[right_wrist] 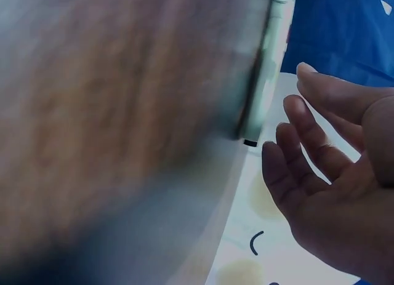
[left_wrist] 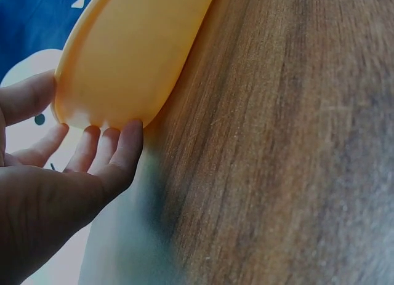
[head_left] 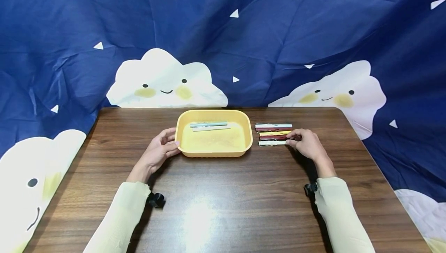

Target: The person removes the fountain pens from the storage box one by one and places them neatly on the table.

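Observation:
My left hand (head_left: pixel 159 149) holds the left end of a yellow plastic basin (head_left: pixel 213 154), thumb at the rim and fingertips against the outer wall (left_wrist: pixel 123 57). Inside it lie a teal pen (head_left: pixel 209 124) and a whitish pen (head_left: pixel 211 128). Over the right ends of a row of pens hovers my right hand (head_left: pixel 308 144), fingers bent and parted. The row has a pale blue pen (head_left: pixel 273 126), a yellow pen (head_left: pixel 271 133), dark red pens and, nearest me, a pale green pen (head_left: pixel 271 143). In the right wrist view, a gap separates the fingers (right_wrist: pixel 301 116) from the pale green pen (right_wrist: pixel 261 88).
A brown wood-grain table (head_left: pixel 223 191) carries everything. Behind it hangs a dark blue cloth (head_left: pixel 251 32) printed with white clouds and triangles. Small black devices (head_left: pixel 156 200) sit at both wrists, by the pale sleeves (head_left: pixel 118 214).

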A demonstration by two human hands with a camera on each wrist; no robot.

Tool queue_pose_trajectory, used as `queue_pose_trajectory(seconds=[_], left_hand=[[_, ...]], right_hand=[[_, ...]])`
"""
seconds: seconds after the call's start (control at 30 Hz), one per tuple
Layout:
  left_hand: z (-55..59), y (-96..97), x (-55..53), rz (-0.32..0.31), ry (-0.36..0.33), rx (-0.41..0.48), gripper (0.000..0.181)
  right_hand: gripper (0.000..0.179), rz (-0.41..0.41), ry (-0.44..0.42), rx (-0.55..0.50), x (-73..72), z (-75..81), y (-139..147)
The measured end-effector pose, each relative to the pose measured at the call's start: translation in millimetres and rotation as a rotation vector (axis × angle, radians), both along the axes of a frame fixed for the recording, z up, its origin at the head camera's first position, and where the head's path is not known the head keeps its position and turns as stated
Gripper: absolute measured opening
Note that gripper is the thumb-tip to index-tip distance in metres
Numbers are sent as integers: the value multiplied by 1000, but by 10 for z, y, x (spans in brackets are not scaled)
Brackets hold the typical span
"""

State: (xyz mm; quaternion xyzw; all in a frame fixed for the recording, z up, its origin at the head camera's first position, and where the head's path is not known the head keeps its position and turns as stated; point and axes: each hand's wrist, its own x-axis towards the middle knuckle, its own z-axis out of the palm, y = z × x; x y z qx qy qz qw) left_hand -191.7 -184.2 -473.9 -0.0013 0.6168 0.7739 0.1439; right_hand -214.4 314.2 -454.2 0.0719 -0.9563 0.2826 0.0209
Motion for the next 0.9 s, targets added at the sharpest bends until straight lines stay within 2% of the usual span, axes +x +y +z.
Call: queue_pose_trajectory(seconds=[0.33,0.5,0.9], left_hand=[[-10,-3,3,4,-4,4,62],[-7,3,-3,3,-5,14,62],[-9,-6,-10,5,-7,8,62]], right_hand=[[22,-18,131,-135,44,143,-166],[19,4,180,-201,33,196,-323],[19,55,200,-308,30,288,-606]])
